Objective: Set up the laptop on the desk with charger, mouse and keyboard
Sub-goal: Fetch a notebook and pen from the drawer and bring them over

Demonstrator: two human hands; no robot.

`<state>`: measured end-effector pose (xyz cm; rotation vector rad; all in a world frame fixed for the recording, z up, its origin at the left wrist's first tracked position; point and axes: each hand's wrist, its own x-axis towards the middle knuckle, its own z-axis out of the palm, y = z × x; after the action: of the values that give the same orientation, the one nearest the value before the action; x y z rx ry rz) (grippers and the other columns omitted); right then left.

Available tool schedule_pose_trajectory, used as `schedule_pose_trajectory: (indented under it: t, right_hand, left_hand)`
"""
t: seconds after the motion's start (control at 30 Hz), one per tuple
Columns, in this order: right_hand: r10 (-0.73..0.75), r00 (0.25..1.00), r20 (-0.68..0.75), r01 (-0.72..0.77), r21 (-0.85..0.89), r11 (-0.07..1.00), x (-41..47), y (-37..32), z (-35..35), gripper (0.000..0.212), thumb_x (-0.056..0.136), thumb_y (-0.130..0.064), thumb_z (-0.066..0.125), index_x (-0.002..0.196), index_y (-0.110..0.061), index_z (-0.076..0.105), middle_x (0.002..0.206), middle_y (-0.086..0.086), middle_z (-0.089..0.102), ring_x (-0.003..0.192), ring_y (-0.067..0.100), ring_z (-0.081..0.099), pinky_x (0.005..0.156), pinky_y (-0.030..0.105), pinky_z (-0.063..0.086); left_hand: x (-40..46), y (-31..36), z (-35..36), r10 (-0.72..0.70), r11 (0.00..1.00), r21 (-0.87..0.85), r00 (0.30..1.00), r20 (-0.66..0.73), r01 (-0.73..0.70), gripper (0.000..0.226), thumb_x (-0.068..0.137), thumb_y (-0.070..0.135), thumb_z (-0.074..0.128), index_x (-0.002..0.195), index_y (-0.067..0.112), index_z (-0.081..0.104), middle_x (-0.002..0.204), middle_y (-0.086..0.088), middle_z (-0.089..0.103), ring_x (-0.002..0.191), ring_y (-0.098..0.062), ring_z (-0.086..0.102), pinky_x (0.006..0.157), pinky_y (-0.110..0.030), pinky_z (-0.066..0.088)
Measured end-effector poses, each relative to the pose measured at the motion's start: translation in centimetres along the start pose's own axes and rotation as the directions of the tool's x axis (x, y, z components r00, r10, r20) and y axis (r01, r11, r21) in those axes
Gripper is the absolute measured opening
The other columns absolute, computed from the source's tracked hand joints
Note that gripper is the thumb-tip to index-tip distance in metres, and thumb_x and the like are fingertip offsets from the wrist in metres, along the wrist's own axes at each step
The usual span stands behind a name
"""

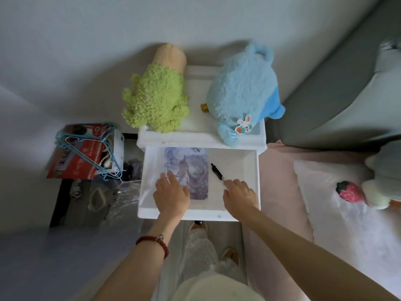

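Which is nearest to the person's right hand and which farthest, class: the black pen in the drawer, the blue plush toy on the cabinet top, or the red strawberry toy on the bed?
From the right hand:
1. Black pen, in the white drawer, at the fingers.
2. Red strawberry toy, on the bed, rightwards.
3. Blue plush toy, on the cabinet top behind the drawer.

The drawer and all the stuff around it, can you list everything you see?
drawer: one, white, pulled open under the cabinet top
picture card: one, purple, lying in the drawer
pen: one, black, in the drawer beside the card
green plush: one, on the cabinet top, left
blue plush: one, on the cabinet top, right
hangers: several, blue, on a red box, far left
strawberry toy: one, red, on the bed
left hand: on the card
right hand: fingertips at the pen
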<state>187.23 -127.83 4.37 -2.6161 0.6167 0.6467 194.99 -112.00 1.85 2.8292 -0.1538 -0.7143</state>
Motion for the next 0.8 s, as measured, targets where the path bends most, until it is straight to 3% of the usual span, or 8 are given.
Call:
schedule_pose_trajectory:
  t: [0.17,0.3,0.4,0.53,0.63,0.7,0.8]
  right_hand:
    - [0.181,0.98,0.085,-0.176,-0.069,0.982,5.1,-1.1,2.4,0.036,0.089,-0.016,0.047,0.123,-0.009,0.041,0.122,0.011,0.05,0.111,0.027,0.049,0.088,0.039,0.046]
    - [0.159,0.986,0.055,-0.151,-0.121,0.981,6.7,-1.1,3.9,0.033,0.086,-0.008,0.051,0.116,-0.009,0.041,0.113,0.01,0.054,0.101,0.026,0.055,0.079,0.035,0.048]
    - [0.187,0.981,0.058,-0.186,-0.022,0.982,6.9,-1.4,4.1,0.024,0.086,-0.006,0.047,0.11,-0.007,0.044,0.109,0.012,0.056,0.095,0.028,0.058,0.072,0.035,0.046]
    - [0.289,0.948,0.135,-0.314,0.243,0.918,7.0,-2.6,3.6,0.024,0.09,-0.012,0.039,0.112,-0.004,0.044,0.115,0.016,0.051,0.1,0.039,0.056,0.073,0.039,0.04]
    - [0.327,0.935,0.138,-0.354,0.314,0.881,6.5,-3.1,2.3,0.027,0.091,-0.011,0.038,0.115,-0.002,0.045,0.121,0.019,0.047,0.104,0.042,0.054,0.081,0.044,0.043]
    - [0.344,0.935,0.09,-0.355,0.305,0.884,6.1,-2.9,1.2,0.026,0.09,-0.009,0.037,0.114,-0.003,0.047,0.121,0.018,0.046,0.101,0.043,0.055,0.081,0.044,0.043]
    - [0.32,0.947,0.018,-0.308,0.332,0.892,5.0,-2.6,-0.4,0.025,0.091,-0.009,0.035,0.111,-0.008,0.051,0.112,0.015,0.054,0.086,0.035,0.056,0.071,0.037,0.041]
  left_hand:
    - [4.1,-0.8,2.1,-0.094,0.988,0.134,0.983,0.159,0.073,0.101,0.082,0.058,0.053,0.145,0.01,-0.01,0.153,-0.027,0.001,0.141,-0.039,0.013,0.107,-0.049,0.03]
    - [5.3,-0.3,3.1,-0.101,0.979,0.188,0.987,0.127,0.076,0.114,0.071,0.059,0.065,0.144,0.008,-0.007,0.141,-0.029,0.024,0.128,-0.042,0.031,0.104,-0.048,0.035]
    - [5.7,-0.1,2.4,-0.135,0.986,0.109,0.983,0.121,0.122,0.113,0.069,0.049,0.074,0.145,0.011,-0.002,0.13,-0.026,0.034,0.115,-0.038,0.042,0.097,-0.044,0.039]
    - [5.7,-0.2,1.0,-0.117,0.946,-0.285,0.984,0.131,0.151,0.095,0.077,0.019,0.072,0.145,0.011,0.005,0.13,-0.024,0.03,0.102,-0.037,0.052,0.08,-0.034,0.045]
    - [4.9,-0.1,-0.2,-0.126,0.873,-0.455,0.982,0.139,0.176,0.058,0.083,0.02,0.064,0.13,0.001,0.036,0.125,-0.02,0.042,0.103,-0.035,0.053,0.08,-0.033,0.044]
    - [3.9,0.4,-1.1,-0.133,0.824,-0.535,0.982,0.135,0.185,0.031,0.089,0.022,0.054,0.112,0.002,0.047,0.108,-0.016,0.056,0.089,-0.03,0.057,0.078,-0.038,0.049]
    - [2.6,1.4,-2.7,-0.132,0.769,-0.602,0.975,0.181,0.216,0.014,0.092,0.021,0.045,0.099,0.011,0.041,0.081,-0.005,0.054,0.068,-0.022,0.054,0.059,-0.032,0.043]
